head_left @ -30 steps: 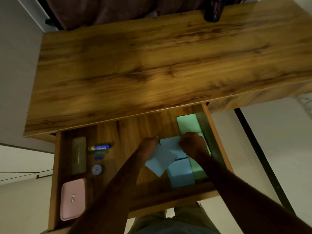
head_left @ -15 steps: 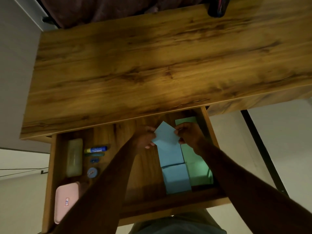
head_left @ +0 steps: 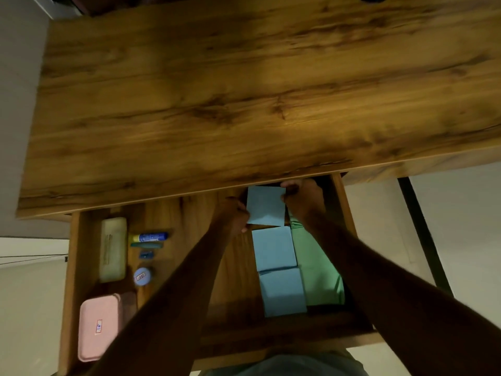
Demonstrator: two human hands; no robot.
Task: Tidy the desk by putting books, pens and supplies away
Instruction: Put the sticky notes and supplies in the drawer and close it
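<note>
Under the front edge of the wooden bench (head_left: 244,104), an open drawer (head_left: 69,267) is seen, and a blue paper pad (head_left: 265,205) is gripped at its far end by both hands: the left hand (head_left: 233,217) is closed on its left edge, the right hand (head_left: 302,199) on its right edge. Two more blue pads (head_left: 274,248) (head_left: 283,291) are laid in a row nearer the person, beside green paper (head_left: 317,267). At the drawer's left side, a glue stick (head_left: 148,236), a pale case (head_left: 113,249) and a pink case (head_left: 96,325) are kept.

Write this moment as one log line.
drawer: open | left hand, right hand: both hold blue pad | place: back of drawer
</note>
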